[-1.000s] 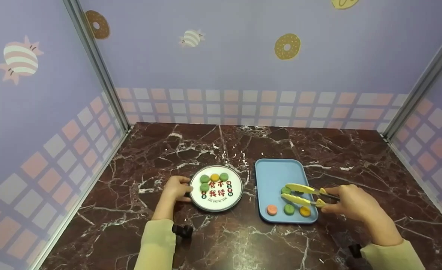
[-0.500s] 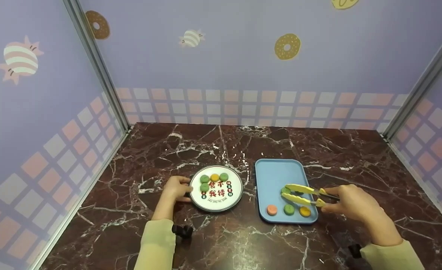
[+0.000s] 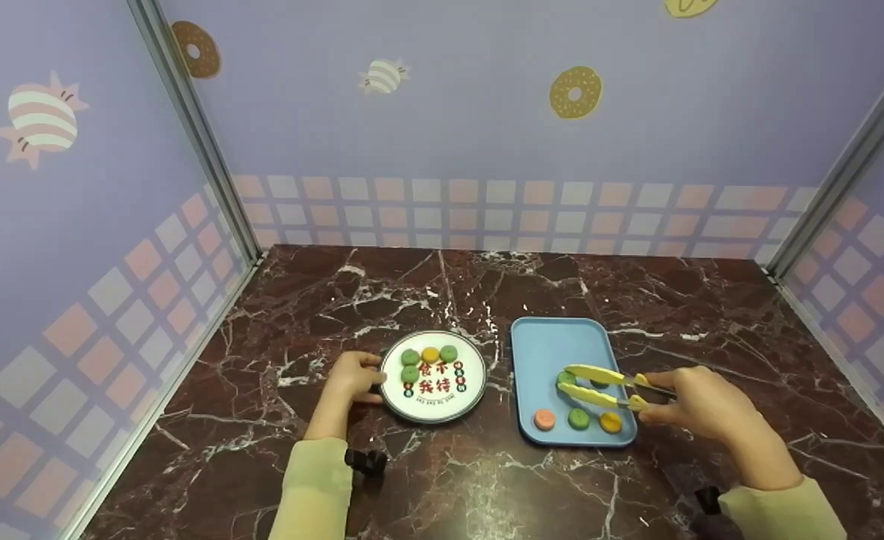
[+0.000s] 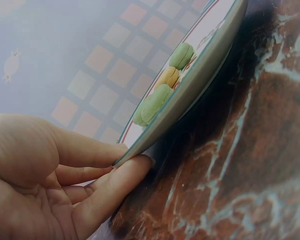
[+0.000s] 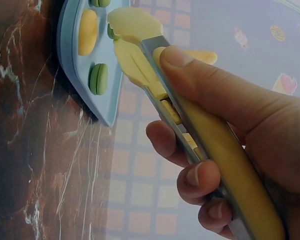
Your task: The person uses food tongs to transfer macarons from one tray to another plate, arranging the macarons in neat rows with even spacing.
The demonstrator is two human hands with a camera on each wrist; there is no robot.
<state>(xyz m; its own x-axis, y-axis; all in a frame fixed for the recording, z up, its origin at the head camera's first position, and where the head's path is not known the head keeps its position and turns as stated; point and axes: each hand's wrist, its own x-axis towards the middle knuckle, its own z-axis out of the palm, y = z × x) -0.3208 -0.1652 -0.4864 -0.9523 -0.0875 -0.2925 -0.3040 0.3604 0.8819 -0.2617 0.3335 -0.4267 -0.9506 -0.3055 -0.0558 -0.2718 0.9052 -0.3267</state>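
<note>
My left hand [image 3: 350, 377] pinches the left rim of a round white plate [image 3: 473, 376] with red lettering, thumb and fingers on either side of the edge in the left wrist view. Three green macarons [image 3: 410, 373] and a yellow macaron [image 3: 430, 355] lie on its far left part. My right hand [image 3: 712, 405] grips yellow tongs [image 5: 220, 150], whose tips reach over a blue tray [image 3: 556, 341]. A green macaron [image 3: 565, 380] sits between the tips; whether they squeeze it I cannot tell. Behind the tongs another green macaron [image 3: 599, 384] is partly hidden.
Along the tray's near side lie a pink macaron [image 3: 544, 419], a green macaron [image 3: 578, 418] and a yellow macaron [image 3: 611, 423]. Plate and tray stand apart on a dark red marbled table [image 3: 457, 292]. Purple panels [image 3: 479, 135] enclose the table at the back and sides.
The tongs have shifted slightly to the left over the tray, and the green macaron at their tips has moved left with them. My left hand and the plate stay as they were.
</note>
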